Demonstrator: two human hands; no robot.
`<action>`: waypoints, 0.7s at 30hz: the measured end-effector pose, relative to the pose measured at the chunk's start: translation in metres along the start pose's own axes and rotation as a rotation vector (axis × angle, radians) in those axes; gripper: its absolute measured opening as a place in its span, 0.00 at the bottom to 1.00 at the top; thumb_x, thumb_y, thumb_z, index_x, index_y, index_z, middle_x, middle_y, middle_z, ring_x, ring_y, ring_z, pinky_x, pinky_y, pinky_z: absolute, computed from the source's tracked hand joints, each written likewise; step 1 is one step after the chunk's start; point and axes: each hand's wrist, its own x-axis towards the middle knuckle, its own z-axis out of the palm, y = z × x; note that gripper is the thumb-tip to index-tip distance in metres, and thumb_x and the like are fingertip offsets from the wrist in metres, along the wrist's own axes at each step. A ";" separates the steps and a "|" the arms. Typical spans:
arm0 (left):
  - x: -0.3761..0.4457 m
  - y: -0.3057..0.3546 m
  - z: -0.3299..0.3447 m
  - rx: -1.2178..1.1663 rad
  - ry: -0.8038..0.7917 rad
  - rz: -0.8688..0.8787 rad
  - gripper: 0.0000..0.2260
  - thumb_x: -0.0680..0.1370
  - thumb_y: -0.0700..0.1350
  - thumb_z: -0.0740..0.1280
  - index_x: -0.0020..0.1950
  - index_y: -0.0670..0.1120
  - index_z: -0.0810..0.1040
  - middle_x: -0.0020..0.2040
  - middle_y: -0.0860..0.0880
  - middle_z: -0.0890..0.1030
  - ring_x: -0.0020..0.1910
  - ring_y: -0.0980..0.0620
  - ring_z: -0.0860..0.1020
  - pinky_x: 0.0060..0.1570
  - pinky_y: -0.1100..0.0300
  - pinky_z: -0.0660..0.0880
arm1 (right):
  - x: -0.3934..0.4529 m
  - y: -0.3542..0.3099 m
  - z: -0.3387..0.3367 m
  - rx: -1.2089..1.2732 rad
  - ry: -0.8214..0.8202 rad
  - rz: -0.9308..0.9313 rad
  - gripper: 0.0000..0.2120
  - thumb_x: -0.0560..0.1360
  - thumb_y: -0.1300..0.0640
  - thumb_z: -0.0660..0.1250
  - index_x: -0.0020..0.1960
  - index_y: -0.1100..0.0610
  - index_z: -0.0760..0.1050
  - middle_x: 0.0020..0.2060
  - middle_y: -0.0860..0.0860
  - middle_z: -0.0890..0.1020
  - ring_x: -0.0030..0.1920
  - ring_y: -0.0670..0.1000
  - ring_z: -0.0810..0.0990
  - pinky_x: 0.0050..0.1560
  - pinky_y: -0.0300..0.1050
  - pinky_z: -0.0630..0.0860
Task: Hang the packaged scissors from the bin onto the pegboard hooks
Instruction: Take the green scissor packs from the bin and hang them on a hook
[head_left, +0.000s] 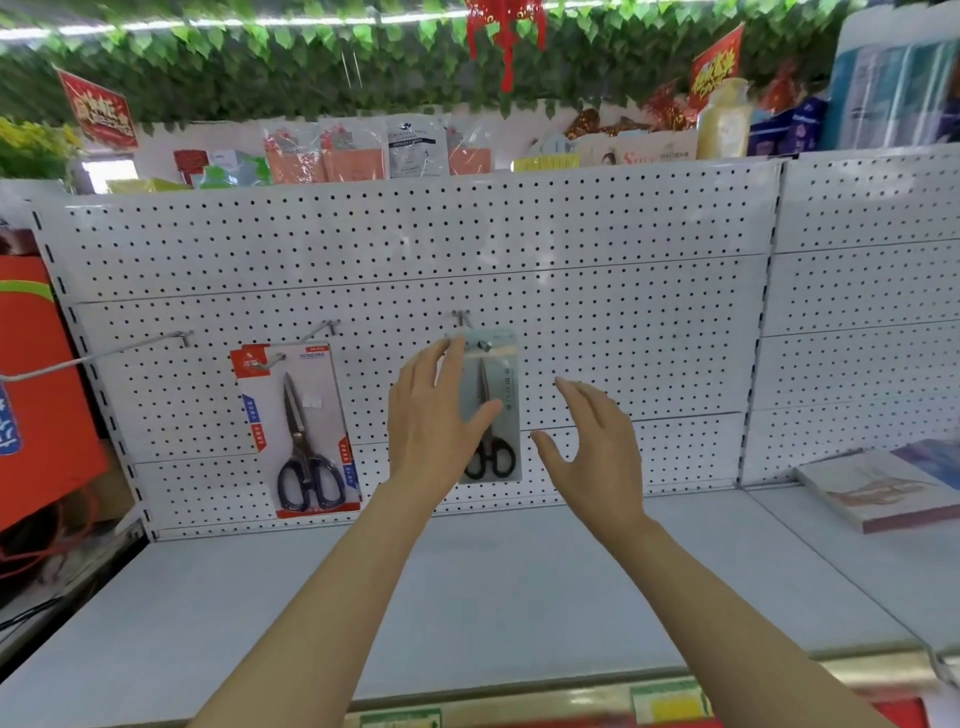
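At the white pegboard (571, 270), my left hand (431, 415) pinches a scissors pack (498, 405) on the middle hook (461, 318); my right hand (592, 436) hovers spread. The stiff, light card seems best gripped near its top.

White shelf (467, 597), leafy garland (311, 67) overhead

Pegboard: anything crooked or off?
The red-carded scissors pack hangs tilted, its bottom swung right. The grey scissors pack hangs straight under the left hand. The far-left hook is bare. The right hand holds nothing.
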 end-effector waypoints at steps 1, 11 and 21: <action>-0.007 0.003 -0.004 0.035 0.009 0.037 0.34 0.76 0.58 0.69 0.78 0.49 0.61 0.75 0.50 0.65 0.74 0.48 0.61 0.72 0.52 0.59 | -0.002 0.002 -0.012 -0.045 0.005 -0.058 0.26 0.74 0.50 0.70 0.69 0.58 0.71 0.63 0.52 0.77 0.62 0.52 0.74 0.63 0.49 0.70; -0.129 0.065 -0.034 0.139 -0.028 0.233 0.25 0.77 0.56 0.67 0.70 0.45 0.72 0.67 0.46 0.74 0.65 0.43 0.71 0.64 0.48 0.67 | -0.094 0.009 -0.135 -0.270 0.020 -0.259 0.21 0.75 0.53 0.67 0.65 0.63 0.75 0.57 0.58 0.79 0.58 0.58 0.76 0.61 0.51 0.69; -0.303 0.117 0.053 0.085 -0.470 0.227 0.28 0.72 0.49 0.71 0.70 0.44 0.72 0.66 0.44 0.75 0.61 0.41 0.73 0.60 0.46 0.71 | -0.286 0.084 -0.202 -0.399 -0.214 0.057 0.21 0.74 0.57 0.67 0.65 0.61 0.74 0.56 0.57 0.80 0.55 0.59 0.77 0.54 0.55 0.72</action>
